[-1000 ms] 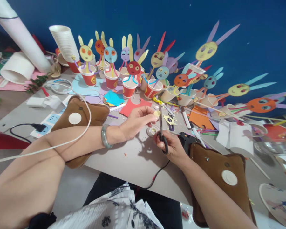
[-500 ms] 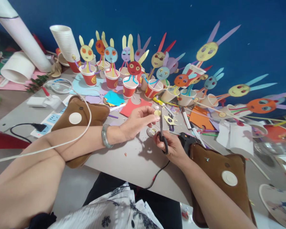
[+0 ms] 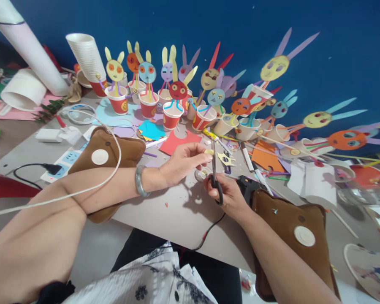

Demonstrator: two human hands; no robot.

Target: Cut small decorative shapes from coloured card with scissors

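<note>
My left hand [image 3: 187,162] pinches a small yellow paper piece [image 3: 209,152] between thumb and fingertips. Wrapped round the black handles of the scissors [image 3: 214,169] is my right hand [image 3: 228,193]; the blades point away from me and meet the paper's right edge. Below the fingertips, a small round clear container [image 3: 202,173] rests on the table. Just right of the blades lies a cut yellow paper scrap [image 3: 226,159] with dark marker pens near it.
Paper cups with rabbit-faced figures [image 3: 173,115] line the back by the blue wall. Brown cushions [image 3: 291,236] lie under both forearms. A black glue gun [image 3: 249,185] is beside my right wrist. Coloured paper [image 3: 168,145] and a power strip [image 3: 66,162] are at left.
The yellow paper piece has tilted and shows a narrower face between my left fingertips. Both hands stay in nearly the same place.
</note>
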